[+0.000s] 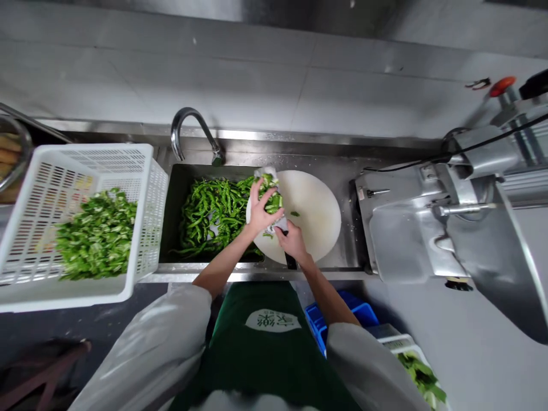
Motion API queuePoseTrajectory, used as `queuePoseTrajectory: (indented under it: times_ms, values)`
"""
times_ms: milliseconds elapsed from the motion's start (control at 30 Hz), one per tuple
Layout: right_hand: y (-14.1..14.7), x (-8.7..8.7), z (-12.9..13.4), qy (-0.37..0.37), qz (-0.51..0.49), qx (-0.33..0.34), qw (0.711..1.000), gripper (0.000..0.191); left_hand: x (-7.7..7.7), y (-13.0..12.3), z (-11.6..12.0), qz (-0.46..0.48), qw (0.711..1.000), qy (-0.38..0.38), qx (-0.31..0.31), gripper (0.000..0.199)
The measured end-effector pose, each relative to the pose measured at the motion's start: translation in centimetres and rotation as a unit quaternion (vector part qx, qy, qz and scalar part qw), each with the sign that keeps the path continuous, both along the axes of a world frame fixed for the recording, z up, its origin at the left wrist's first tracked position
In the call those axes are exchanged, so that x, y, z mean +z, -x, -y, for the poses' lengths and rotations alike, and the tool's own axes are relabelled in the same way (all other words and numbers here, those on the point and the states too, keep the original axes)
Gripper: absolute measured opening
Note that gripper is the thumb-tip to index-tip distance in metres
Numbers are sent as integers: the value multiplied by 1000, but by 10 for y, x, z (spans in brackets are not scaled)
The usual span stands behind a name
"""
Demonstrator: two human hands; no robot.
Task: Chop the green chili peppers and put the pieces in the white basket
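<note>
A white basket [150, 228] of cut peppers [100, 235] stands beside a sink [170, 222] of whole green peppers [216, 208] as the left hand [259, 216], fingers spread, gathers chopped pepper [274, 201] against a knife blade [278, 224], the right hand [293, 240] closing its fingers around the handle [291, 261] over a round white board [319, 211].

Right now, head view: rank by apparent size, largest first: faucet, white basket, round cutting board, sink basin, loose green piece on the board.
1. White basket
2. Round cutting board and sink basin: look alike, each partly covered, so unranked
3. Faucet
4. Loose green piece
</note>
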State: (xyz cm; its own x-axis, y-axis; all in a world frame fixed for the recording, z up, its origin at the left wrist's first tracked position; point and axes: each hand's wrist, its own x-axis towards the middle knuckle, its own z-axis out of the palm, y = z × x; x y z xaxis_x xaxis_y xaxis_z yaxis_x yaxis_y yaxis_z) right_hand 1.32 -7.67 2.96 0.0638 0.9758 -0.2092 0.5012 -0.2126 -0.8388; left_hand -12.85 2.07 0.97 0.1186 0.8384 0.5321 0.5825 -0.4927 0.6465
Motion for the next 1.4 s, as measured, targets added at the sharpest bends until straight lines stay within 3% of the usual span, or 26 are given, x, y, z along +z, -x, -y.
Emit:
queuePoseTrajectory:
  times_ms: [100,200,267,367,467,533,567,600,667,767,833,900,967,1000,1067,1200,1300,1400]
  values:
    - [79,42,-11,-27,88,86,992,14,36,88,10,1,996,-26,87,60]
    - [180,74,-20,-84,81,219,969,10,60,196,30,-18,979,-24,204,58]
    - [245,87,-23,-115,78,279,950,7,63,272,45,-10,959,-54,278,54]
    - [312,92,-23,-128,83,322,935,4,47,376,70,4,929,-41,367,42]
    - [316,83,-16,-108,91,312,940,6,24,449,97,-33,877,100,469,45]
    - [280,73,-11,-90,99,282,950,5,15,468,114,-59,853,141,499,47]
    - [253,67,-8,-83,109,262,955,8,14,467,120,-63,858,130,494,44]
    - [221,61,-5,-72,118,229,964,9,14,458,124,-58,872,106,474,39]
    - [148,49,6,-15,85,86,992,19,14,419,123,-33,912,64,405,32]
    - [38,29,35,73,-25,-107,991,40,7,321,108,-7,964,81,253,31]
    - [-24,14,62,89,-63,-191,976,53,-9,244,95,-15,989,106,102,34]
    - [-72,-2,92,91,-75,-261,958,64,-30,169,84,-49,990,119,-58,47]
    - [-105,-19,118,99,-77,-296,947,70,-54,101,76,-104,971,125,-174,68]
    - [-117,-28,129,105,-77,-306,943,71,-65,71,72,-130,961,130,-207,76]
    - [-132,-44,145,114,-76,-312,940,69,-86,21,66,-160,952,147,-214,79]
    - [-127,-67,143,149,-82,-258,951,61,-108,-53,60,-139,967,181,-114,70]
    - [-94,-74,116,181,-83,-149,968,52,-107,-89,65,-110,972,193,-79,72]
    - [-50,-73,87,172,-103,-54,978,42,-92,-95,68,-84,975,203,-24,70]
